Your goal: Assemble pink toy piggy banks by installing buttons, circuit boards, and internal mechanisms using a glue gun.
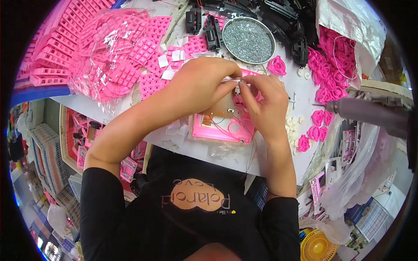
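Observation:
In front of me on the table lies a pink plastic housing (pixel 221 133) with a brown circuit board (pixel 221 109) and thin red and green wires (pixel 249 127). Above its far part, my left hand (pixel 199 80) and my right hand (pixel 270 99) meet with bent, pinching fingers. A small, thin white piece (pixel 230 79) shows between the fingertips of both hands; its exact kind is too small to make out. The fingers and the left wrist cover much of the housing. Under its near edge is a crumpled clear plastic bag (pixel 224 150).
Pink keypads in a clear bag (pixel 115 56) fill the far left. A round tray of screws (pixel 249 41) stands behind my hands beside black plastic parts (pixel 213 32). Pink ring-shaped pieces (pixel 333 65), white discs (pixel 294 124) and a power screwdriver (pixel 365 114) are at right.

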`<action>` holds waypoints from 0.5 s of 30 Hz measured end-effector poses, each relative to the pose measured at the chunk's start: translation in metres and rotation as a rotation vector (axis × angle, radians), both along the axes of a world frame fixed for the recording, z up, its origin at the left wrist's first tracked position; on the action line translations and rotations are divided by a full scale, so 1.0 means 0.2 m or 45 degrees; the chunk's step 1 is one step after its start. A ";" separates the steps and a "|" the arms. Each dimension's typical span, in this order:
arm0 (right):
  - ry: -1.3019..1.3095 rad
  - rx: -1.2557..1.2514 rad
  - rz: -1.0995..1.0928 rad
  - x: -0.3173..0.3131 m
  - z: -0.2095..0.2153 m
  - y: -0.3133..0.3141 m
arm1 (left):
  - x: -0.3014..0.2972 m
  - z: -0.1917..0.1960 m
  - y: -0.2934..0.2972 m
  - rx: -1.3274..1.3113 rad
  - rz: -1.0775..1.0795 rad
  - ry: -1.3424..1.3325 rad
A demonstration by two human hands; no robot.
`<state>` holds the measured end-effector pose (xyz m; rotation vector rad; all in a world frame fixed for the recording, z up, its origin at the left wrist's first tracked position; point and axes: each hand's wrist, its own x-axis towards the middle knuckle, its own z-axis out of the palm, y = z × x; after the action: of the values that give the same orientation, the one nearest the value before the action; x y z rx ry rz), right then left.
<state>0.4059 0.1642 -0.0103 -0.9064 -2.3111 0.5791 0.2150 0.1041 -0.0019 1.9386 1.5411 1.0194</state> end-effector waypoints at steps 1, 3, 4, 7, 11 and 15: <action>-0.009 0.008 0.006 0.01 0.00 0.01 | 0.00 0.00 0.02 -0.050 -0.014 0.003; -0.033 -0.022 -0.008 0.04 0.01 0.01 | 0.00 0.00 0.06 -0.157 -0.046 0.011; -0.048 -0.060 -0.028 0.06 0.02 0.00 | 0.00 -0.01 0.05 -0.135 -0.042 0.007; -0.265 -0.162 -0.034 0.12 0.08 -0.09 | -0.01 -0.04 0.03 -0.083 -0.034 0.013; -0.397 -0.069 0.037 0.14 0.06 -0.13 | 0.01 -0.06 0.04 -0.013 -0.071 0.105; -0.450 -0.002 0.026 0.11 0.08 -0.15 | 0.03 -0.05 0.05 -0.046 -0.141 0.358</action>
<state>0.4286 0.1346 0.0056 -1.0568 -2.6351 0.4582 0.2217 0.1138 -0.0112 2.1874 1.5632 0.6911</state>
